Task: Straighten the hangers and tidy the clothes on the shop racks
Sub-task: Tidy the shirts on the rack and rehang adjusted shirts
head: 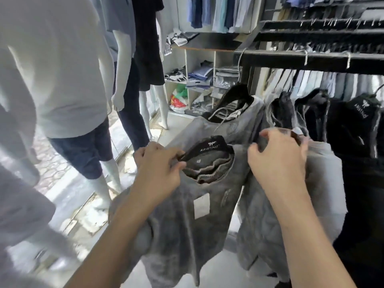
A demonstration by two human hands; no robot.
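Note:
A grey shirt (187,221) on a black hanger (212,145) marked with white lettering hangs in front of me. My left hand (160,165) pinches the hanger's left arm at the shirt's collar. My right hand (278,161) grips the shirt's right shoulder, fingers curled over the fabric. Behind it another grey shirt (228,123) hangs tilted from the black rail (311,61). Dark garments (353,125) on similar hangers fill the rack to the right.
Several mannequins (62,80) in pale tops and dark shorts stand at the left. A white shelf unit (199,80) with folded clothes and a red-green bag stands behind. More shirts hang along the back wall (218,13). Tiled floor lies below.

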